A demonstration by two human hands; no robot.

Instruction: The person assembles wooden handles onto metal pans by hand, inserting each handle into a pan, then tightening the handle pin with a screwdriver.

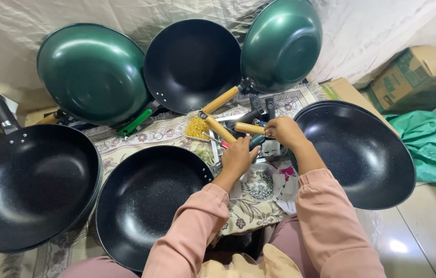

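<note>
My left hand rests at the rim of a black wok lying open side up in front of me, fingers curled around a small dark tool or screwdriver. My right hand grips the end of a wooden pan handle with a black metal fitting. A second wooden handle lies just left of it. Both hands work close together above a clutter of small parts. What exactly the left fingers pinch is partly hidden.
A black wok sits at my right, another with a black handle at left. Two green woks and a black one lean at the back. A bag of yellow pieces, screws, cardboard box, green bag.
</note>
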